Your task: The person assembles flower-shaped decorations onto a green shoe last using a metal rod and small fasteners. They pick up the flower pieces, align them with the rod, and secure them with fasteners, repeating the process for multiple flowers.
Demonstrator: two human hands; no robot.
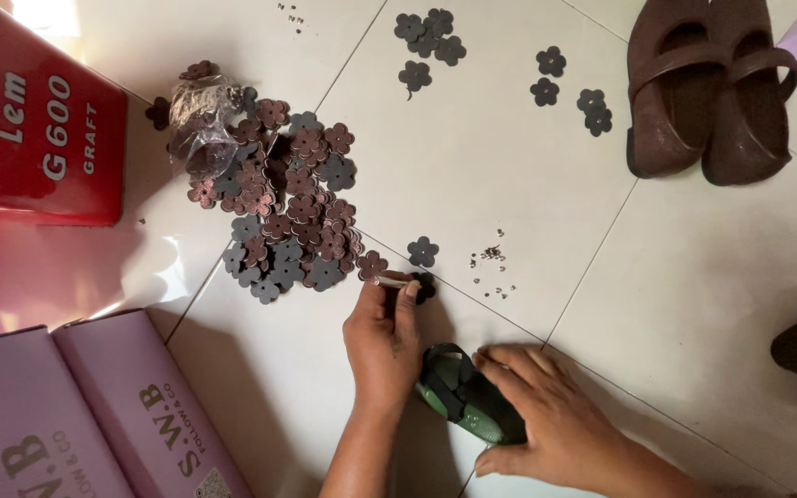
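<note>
The right hand [555, 420] lay nearest the camera, fingers curled over a small green and black shoe [461, 395] on the tiled floor [694, 295]. Just beside it, the left hand [385, 337] pinched a thin pale tool [391, 283], its tip meeting a dark flower-shaped cutout [424, 287]. A heap of brown and grey flower cutouts [288, 203] lay beyond, near a red can [34, 120]. A pair of brown shoes [707, 88] stood well apart.

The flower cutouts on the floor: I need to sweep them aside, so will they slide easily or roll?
The flower cutouts look thin and flat, so probably light and sliding readily on the glossy tile floor. Flat shapes shouldn't roll; the overlapping heap may scatter.
</note>
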